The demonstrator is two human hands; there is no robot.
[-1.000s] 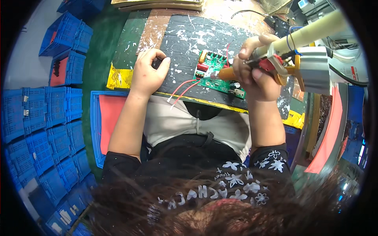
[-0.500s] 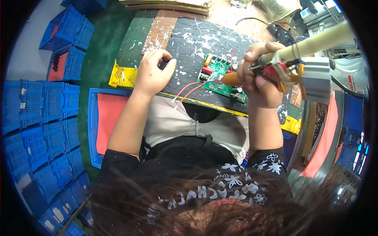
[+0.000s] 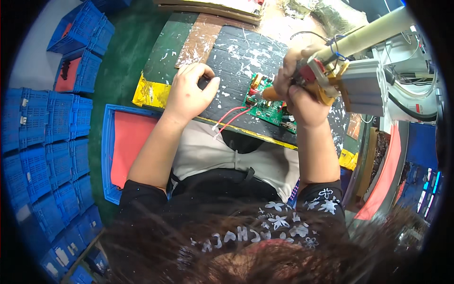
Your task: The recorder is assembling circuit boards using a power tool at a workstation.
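My right hand [image 3: 305,97] is wrapped round what looks like a hot glue gun with an orange nozzle [image 3: 271,93]. The nozzle points left over a green circuit board [image 3: 269,111], and its tip is hard to see against the parts. The board carries black, red and yellow components and lies on a dark, paint-spotted mat [image 3: 239,52]. Two red wires [image 3: 231,117] run from the board's left side over the table's near edge. Left of the board, my left hand [image 3: 190,92] rests with curled fingers. A dark spot shows between thumb and fingers; I cannot tell what it is.
A thick cream hose [image 3: 378,32] and a grey metal block [image 3: 364,85] adjoin the tool at right. Yellow tape [image 3: 153,93] lines the near table edge. A blue crate [image 3: 108,156] with a red lining stands at left, beyond it stacked blue crates [image 3: 35,118]. Cardboard [image 3: 213,12] lies at the back.
My right hand and the tool have shifted left over the board, and the metal block has tilted. My left hand stays in place on the table. The whole view has shifted slightly.
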